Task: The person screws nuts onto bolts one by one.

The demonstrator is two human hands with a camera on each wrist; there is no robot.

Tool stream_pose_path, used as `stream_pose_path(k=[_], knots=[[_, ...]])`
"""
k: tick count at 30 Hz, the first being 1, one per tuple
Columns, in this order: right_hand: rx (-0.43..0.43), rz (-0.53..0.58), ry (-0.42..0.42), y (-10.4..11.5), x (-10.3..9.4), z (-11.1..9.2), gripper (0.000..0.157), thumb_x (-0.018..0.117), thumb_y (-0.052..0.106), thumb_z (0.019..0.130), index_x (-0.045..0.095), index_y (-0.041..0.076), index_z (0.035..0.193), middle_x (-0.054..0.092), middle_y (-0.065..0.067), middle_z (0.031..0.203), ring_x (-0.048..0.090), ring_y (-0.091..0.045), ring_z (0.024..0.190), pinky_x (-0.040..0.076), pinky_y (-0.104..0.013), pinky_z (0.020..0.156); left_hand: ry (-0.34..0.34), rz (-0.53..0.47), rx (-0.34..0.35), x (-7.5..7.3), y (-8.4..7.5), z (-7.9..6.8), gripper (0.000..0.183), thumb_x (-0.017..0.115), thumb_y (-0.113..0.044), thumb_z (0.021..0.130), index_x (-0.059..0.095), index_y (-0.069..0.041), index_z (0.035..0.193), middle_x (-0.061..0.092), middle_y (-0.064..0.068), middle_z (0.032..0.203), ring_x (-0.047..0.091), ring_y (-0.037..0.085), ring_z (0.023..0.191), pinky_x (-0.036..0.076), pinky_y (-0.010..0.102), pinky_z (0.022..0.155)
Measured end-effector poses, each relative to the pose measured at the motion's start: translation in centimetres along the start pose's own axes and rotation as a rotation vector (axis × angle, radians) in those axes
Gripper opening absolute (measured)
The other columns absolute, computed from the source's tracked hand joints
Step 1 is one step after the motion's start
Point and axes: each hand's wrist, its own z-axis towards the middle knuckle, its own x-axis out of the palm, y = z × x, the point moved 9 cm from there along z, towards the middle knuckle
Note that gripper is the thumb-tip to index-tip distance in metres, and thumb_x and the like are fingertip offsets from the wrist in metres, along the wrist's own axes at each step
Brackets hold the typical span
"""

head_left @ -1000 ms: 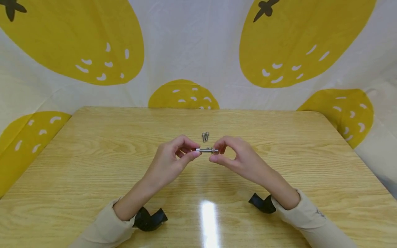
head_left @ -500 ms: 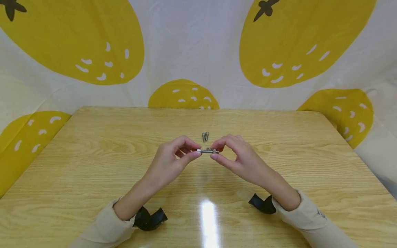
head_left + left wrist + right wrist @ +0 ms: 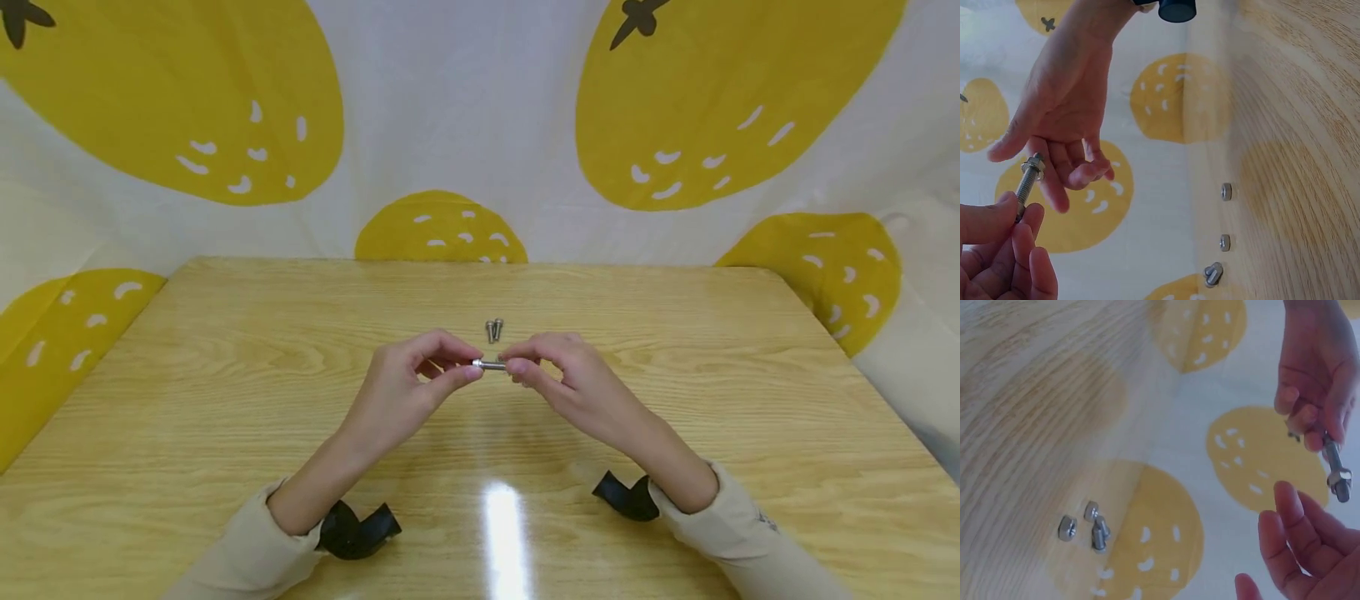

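My left hand [image 3: 408,379] pinches the head end of a metal bolt [image 3: 491,365] between thumb and fingers, above the table. A hex nut [image 3: 1034,166] sits around the threaded shaft near its free tip, seen in both wrist views. My right hand [image 3: 577,375] is at that tip, its thumb spread from loosely bent fingers. The right wrist view shows the right fingertips [image 3: 1288,494] apart from the nut. From the head camera, the right thumb hides the nut.
On the wooden table [image 3: 300,317], beyond the hands, lie two spare bolts [image 3: 494,331]. Two loose nuts [image 3: 1067,527] lie beside them in the wrist views. A white cloth with yellow fruit shapes [image 3: 442,225] hangs behind the table.
The right thumb and fingers have shifted left along the bolt, now covering the nut in the head view. The left hand keeps its pinch, nearly still.
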Motion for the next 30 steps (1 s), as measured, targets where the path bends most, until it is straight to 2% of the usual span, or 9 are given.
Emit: stream_pose_path(k=[3, 4, 11, 18, 22, 24, 27, 30], knots=[[-0.016, 0.007, -0.012, 0.2, -0.2, -0.2, 0.035, 0.067, 0.023, 0.086, 0.060, 0.009, 0.118, 0.065, 0.005, 0.093, 0.057, -0.009, 0.088, 0.046, -0.032, 0.079, -0.005, -0.005, -0.010, -0.1, 0.1, -0.1, 0.010, 0.070, -0.016, 0.083, 0.068, -0.015, 0.093, 0.070, -0.006, 0.085, 0.062, 0.016, 0.070, 0.053, 0.030, 0.066], [-0.028, 0.013, -0.020, 0.3, -0.3, -0.2, 0.036, 0.069, 0.020, 0.084, 0.058, 0.010, 0.118, 0.064, 0.005, 0.094, 0.057, -0.009, 0.088, 0.047, -0.031, 0.078, -0.008, -0.003, -0.012, -0.1, 0.1, -0.1, 0.010, 0.070, -0.017, 0.083, 0.068, -0.015, 0.093, 0.070, -0.006, 0.085, 0.061, 0.015, 0.070, 0.053, 0.029, 0.066], [-0.109, 0.009, -0.088, 1.0, -0.7, -0.4, 0.022, 0.071, 0.009, 0.081, 0.064, 0.010, 0.102, 0.064, 0.004, 0.092, 0.055, -0.009, 0.087, 0.045, -0.030, 0.077, -0.019, -0.005, -0.022, -0.3, 0.1, 0.0, 0.010, 0.071, -0.017, 0.083, 0.069, -0.015, 0.092, 0.070, -0.006, 0.084, 0.060, 0.010, 0.067, 0.052, 0.027, 0.063], [-0.086, 0.036, -0.024, 0.5, -0.1, -0.3, 0.005, 0.061, 0.014, 0.090, 0.066, 0.014, 0.092, 0.065, 0.008, 0.088, 0.054, -0.010, 0.090, 0.042, -0.031, 0.077, -0.005, -0.002, 0.001, -0.1, 0.1, 0.0, 0.012, 0.072, -0.016, 0.082, 0.069, -0.012, 0.093, 0.070, -0.003, 0.084, 0.060, 0.009, 0.068, 0.052, 0.026, 0.064], [-0.031, 0.042, -0.005, -0.1, 0.3, -0.2, 0.023, 0.051, 0.020, 0.096, 0.066, 0.017, 0.079, 0.065, 0.009, 0.081, 0.054, -0.011, 0.087, 0.041, -0.034, 0.078, 0.002, 0.002, -0.002, 0.2, 0.1, 0.0, 0.011, 0.072, -0.016, 0.081, 0.069, -0.013, 0.092, 0.070, -0.004, 0.084, 0.060, 0.008, 0.069, 0.053, 0.026, 0.065], [-0.001, 0.049, -0.002, -0.4, 0.4, -0.1, 0.029, 0.048, 0.024, 0.098, 0.067, 0.018, 0.077, 0.065, 0.009, 0.079, 0.055, -0.011, 0.087, 0.040, -0.035, 0.080, 0.001, 0.003, -0.006, 0.2, 0.1, -0.1, 0.011, 0.072, -0.016, 0.082, 0.068, -0.014, 0.092, 0.070, -0.005, 0.085, 0.060, 0.008, 0.068, 0.053, 0.026, 0.064], [0.010, 0.057, 0.011, -0.6, 0.3, -0.1, 0.026, 0.048, 0.029, 0.098, 0.069, 0.014, 0.096, 0.066, 0.006, 0.087, 0.057, -0.012, 0.088, 0.043, -0.035, 0.083, -0.005, 0.002, -0.002, 0.3, 0.1, -0.1, 0.011, 0.071, -0.015, 0.082, 0.068, -0.013, 0.092, 0.070, -0.005, 0.084, 0.060, 0.010, 0.068, 0.053, 0.025, 0.064], [-0.003, 0.055, 0.013, -0.4, 0.3, -0.3, 0.029, 0.059, 0.028, 0.092, 0.061, 0.011, 0.115, 0.064, 0.004, 0.097, 0.057, -0.011, 0.092, 0.047, -0.033, 0.083, -0.012, -0.001, -0.004, 0.3, 0.2, -0.1, 0.010, 0.071, -0.015, 0.082, 0.068, -0.013, 0.092, 0.070, -0.004, 0.084, 0.060, 0.010, 0.068, 0.052, 0.025, 0.064]])
